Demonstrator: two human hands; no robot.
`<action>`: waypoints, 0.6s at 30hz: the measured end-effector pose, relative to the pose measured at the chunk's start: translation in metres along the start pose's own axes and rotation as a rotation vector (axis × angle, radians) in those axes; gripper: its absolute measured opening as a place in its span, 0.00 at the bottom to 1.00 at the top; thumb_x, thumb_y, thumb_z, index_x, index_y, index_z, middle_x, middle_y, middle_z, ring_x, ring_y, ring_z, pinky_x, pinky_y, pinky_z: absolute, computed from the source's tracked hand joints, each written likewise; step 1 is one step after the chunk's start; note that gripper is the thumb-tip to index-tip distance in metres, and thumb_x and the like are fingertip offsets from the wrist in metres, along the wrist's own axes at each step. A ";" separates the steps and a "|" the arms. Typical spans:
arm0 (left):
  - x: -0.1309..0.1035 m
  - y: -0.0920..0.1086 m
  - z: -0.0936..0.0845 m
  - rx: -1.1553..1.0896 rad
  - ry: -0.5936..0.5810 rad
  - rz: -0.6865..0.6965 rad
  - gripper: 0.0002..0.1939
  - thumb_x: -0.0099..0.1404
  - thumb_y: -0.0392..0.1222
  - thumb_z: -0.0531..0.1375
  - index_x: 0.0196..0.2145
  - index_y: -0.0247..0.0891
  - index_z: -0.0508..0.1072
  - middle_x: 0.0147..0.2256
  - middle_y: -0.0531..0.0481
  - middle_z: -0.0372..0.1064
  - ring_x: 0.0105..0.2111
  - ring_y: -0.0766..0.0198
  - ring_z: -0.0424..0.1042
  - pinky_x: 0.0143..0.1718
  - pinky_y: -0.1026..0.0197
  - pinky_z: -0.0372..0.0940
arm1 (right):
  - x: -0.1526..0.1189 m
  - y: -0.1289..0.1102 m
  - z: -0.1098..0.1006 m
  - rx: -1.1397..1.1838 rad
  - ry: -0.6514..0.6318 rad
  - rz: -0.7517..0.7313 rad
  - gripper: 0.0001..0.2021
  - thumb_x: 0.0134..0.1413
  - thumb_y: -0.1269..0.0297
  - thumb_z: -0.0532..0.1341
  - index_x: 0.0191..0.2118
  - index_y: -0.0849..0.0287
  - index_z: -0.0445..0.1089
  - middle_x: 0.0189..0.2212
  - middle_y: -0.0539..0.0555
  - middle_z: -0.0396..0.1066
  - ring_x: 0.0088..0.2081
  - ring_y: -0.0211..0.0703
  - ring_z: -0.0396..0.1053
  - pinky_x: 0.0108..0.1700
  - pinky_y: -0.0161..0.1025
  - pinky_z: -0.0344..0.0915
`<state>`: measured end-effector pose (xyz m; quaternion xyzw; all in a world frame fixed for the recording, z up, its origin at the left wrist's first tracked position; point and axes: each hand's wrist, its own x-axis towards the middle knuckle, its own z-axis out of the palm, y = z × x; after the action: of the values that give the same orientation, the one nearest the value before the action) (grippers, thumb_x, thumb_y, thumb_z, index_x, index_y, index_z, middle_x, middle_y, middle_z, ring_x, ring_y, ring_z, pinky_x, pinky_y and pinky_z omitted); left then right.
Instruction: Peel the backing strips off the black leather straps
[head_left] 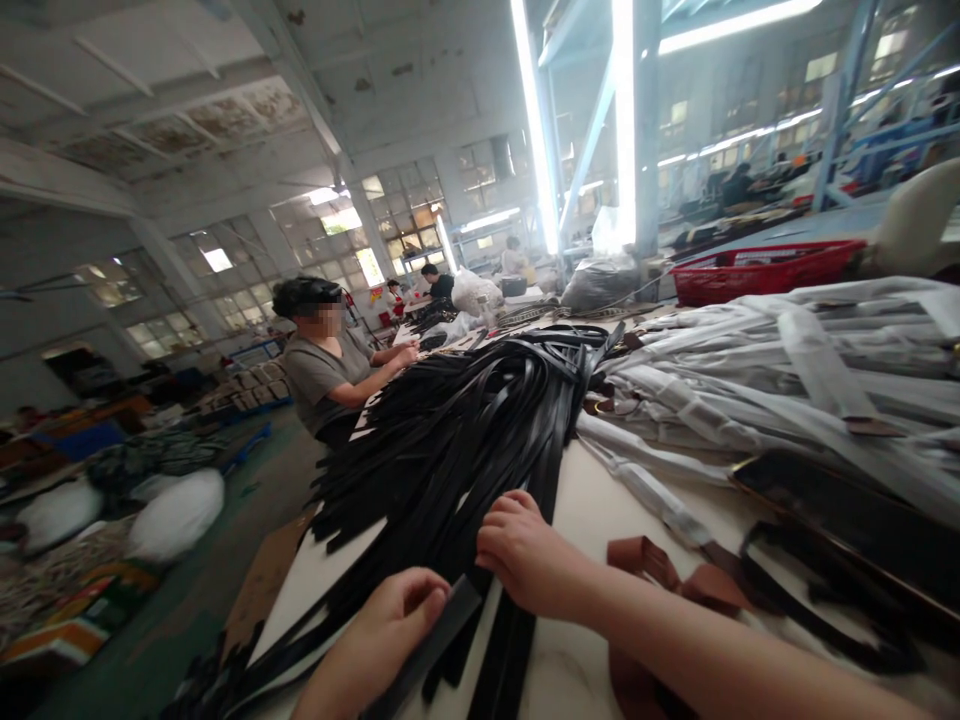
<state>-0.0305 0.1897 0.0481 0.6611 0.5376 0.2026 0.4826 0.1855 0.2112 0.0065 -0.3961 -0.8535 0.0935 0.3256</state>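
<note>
In the head view, my left hand (397,625) is closed around a black strap (442,630), its flat end sticking out past the thumb. My right hand (517,550) is just beyond it, fingers curled down over the pile; what they hold, if anything, is hidden. A large heap of long black straps (480,410) spreads over the white table (577,500) in front of both hands. Brown strap pieces (645,560) lie beside my right forearm.
White-wrapped straps (750,370) are piled on the right, with a dark phone-like slab (832,510) near them. A red basket (765,272) stands behind. Across the table's left side, a person in a grey shirt (322,370) works with both hands. White sacks (180,515) lie on the floor.
</note>
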 end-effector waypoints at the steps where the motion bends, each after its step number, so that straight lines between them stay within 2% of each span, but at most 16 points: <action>1: -0.003 0.003 0.000 0.033 -0.037 -0.017 0.25 0.56 0.63 0.61 0.32 0.33 0.74 0.27 0.50 0.71 0.29 0.63 0.69 0.31 0.65 0.61 | 0.000 -0.001 -0.001 0.004 0.005 -0.007 0.08 0.58 0.67 0.57 0.28 0.58 0.65 0.30 0.51 0.70 0.40 0.43 0.63 0.51 0.45 0.48; 3: -0.007 0.005 0.002 0.003 -0.129 -0.091 0.24 0.56 0.62 0.61 0.26 0.34 0.72 0.21 0.52 0.68 0.23 0.65 0.69 0.27 0.65 0.60 | 0.000 -0.002 -0.003 0.017 0.006 -0.031 0.07 0.58 0.67 0.57 0.28 0.58 0.65 0.29 0.51 0.70 0.39 0.43 0.63 0.50 0.45 0.48; 5: -0.008 0.004 0.007 -0.076 -0.211 -0.162 0.24 0.53 0.62 0.62 0.25 0.35 0.70 0.18 0.53 0.67 0.18 0.65 0.67 0.23 0.65 0.59 | 0.001 -0.003 -0.006 0.031 0.000 -0.064 0.06 0.57 0.68 0.57 0.28 0.58 0.65 0.29 0.50 0.70 0.39 0.42 0.63 0.50 0.44 0.49; 8: -0.013 0.008 0.017 -0.130 -0.250 -0.185 0.24 0.51 0.63 0.63 0.26 0.37 0.68 0.17 0.53 0.67 0.16 0.65 0.67 0.20 0.66 0.58 | 0.001 -0.006 -0.010 0.064 -0.002 -0.123 0.07 0.57 0.68 0.58 0.27 0.59 0.65 0.27 0.50 0.69 0.38 0.42 0.63 0.49 0.44 0.50; 11: -0.029 0.024 0.028 -0.186 -0.202 -0.209 0.25 0.52 0.64 0.62 0.27 0.38 0.66 0.15 0.57 0.64 0.14 0.69 0.64 0.18 0.68 0.55 | -0.001 -0.014 -0.013 0.142 0.015 -0.196 0.08 0.57 0.69 0.58 0.26 0.58 0.65 0.26 0.50 0.69 0.36 0.41 0.64 0.46 0.42 0.51; 14: -0.055 0.045 0.035 -0.269 -0.136 -0.325 0.27 0.48 0.68 0.63 0.25 0.40 0.65 0.13 0.62 0.56 0.11 0.74 0.54 0.13 0.70 0.46 | -0.005 -0.027 -0.017 0.261 0.021 -0.275 0.09 0.58 0.69 0.57 0.27 0.58 0.66 0.26 0.49 0.70 0.34 0.39 0.65 0.44 0.39 0.53; 16: -0.077 0.049 0.032 -0.254 -0.119 -0.432 0.30 0.43 0.71 0.64 0.24 0.41 0.64 0.13 0.63 0.53 0.10 0.76 0.47 0.12 0.69 0.40 | -0.009 -0.036 -0.019 0.339 0.000 -0.346 0.09 0.61 0.67 0.57 0.29 0.58 0.68 0.26 0.49 0.71 0.34 0.38 0.66 0.44 0.38 0.54; 18: -0.100 0.042 0.020 -0.173 -0.068 -0.504 0.31 0.39 0.73 0.64 0.24 0.42 0.67 0.12 0.62 0.52 0.11 0.75 0.44 0.12 0.67 0.37 | -0.011 -0.042 -0.020 0.369 -0.029 -0.401 0.08 0.62 0.63 0.57 0.33 0.57 0.70 0.28 0.48 0.73 0.35 0.38 0.68 0.46 0.37 0.54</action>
<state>-0.0274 0.0922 0.1003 0.4692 0.6493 0.0990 0.5903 0.1772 0.1733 0.0338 -0.1516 -0.8879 0.1867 0.3922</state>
